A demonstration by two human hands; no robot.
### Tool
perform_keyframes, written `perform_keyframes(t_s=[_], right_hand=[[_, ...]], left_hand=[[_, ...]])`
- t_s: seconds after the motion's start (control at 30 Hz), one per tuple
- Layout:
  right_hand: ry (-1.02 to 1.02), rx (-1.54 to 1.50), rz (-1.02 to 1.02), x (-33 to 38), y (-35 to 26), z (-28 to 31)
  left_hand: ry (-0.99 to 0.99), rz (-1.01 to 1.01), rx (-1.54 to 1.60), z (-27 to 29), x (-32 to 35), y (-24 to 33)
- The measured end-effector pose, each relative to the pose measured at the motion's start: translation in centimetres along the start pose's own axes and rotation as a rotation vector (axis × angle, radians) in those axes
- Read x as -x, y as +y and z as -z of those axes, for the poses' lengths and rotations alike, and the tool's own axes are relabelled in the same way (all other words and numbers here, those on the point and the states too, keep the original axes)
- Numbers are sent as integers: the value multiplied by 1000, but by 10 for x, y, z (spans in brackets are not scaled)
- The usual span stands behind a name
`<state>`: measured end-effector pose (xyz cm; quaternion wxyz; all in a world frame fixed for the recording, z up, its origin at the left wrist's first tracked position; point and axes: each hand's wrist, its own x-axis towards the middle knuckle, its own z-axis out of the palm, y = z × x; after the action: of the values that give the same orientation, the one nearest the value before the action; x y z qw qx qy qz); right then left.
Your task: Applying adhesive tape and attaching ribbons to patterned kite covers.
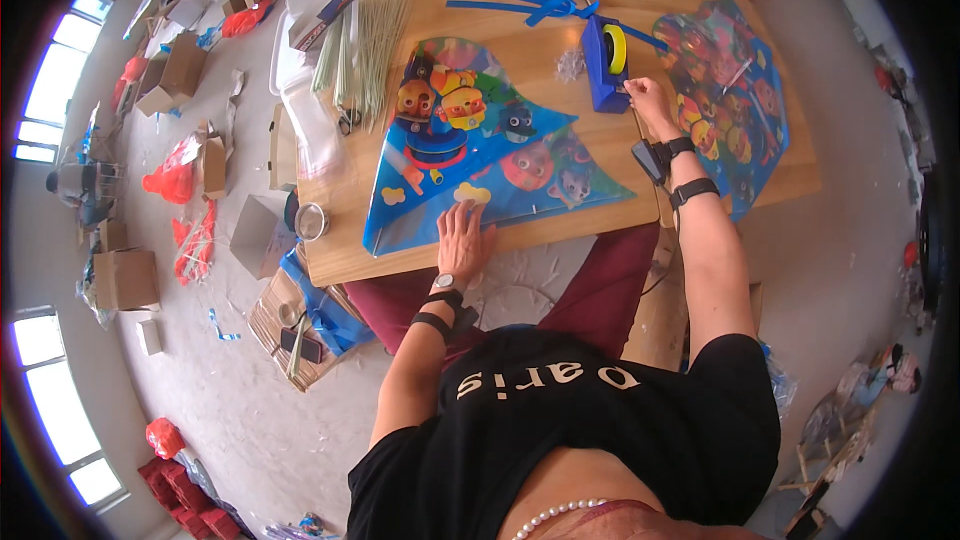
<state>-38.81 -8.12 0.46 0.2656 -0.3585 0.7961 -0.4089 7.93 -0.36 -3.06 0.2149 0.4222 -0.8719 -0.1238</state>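
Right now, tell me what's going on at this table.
The person's left hand lies flat on the near edge of a colourful printed sheet on the wooden table. The right hand is at the near end of a blue tape dispenser with a yellow roll; whether it pinches any tape is too small to tell. More printed sheets lie to the right, thin sticks and blue strips beyond.
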Motion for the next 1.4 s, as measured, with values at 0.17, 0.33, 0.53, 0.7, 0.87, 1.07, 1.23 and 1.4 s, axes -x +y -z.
perform_keyframes(t_s=[0.17,0.33,0.53,0.7,0.87,1.07,1.23,1.4], right_hand=[[-95,-74,-63,-15,2,28],[-169,-292,-195,-12,2,37],[-232,-597,-147,6,11,43],[-295,-726,-83,13,19,38],[-240,-620,-166,5,17,41],[-289,-529,-430,17,-4,42],[-177,-476,-467,31,-16,27],[-74,-297,-299,36,-3,-37]], left_hand=[[3,-30,26,-3,-7,6],[6,-33,35,-5,-6,4],[11,-38,36,-1,-7,7],[27,-52,36,2,-7,8],[12,-47,17,-1,-9,9],[15,-47,33,1,-8,8],[18,-48,7,-1,-5,6],[6,6,-54,10,12,-8]])
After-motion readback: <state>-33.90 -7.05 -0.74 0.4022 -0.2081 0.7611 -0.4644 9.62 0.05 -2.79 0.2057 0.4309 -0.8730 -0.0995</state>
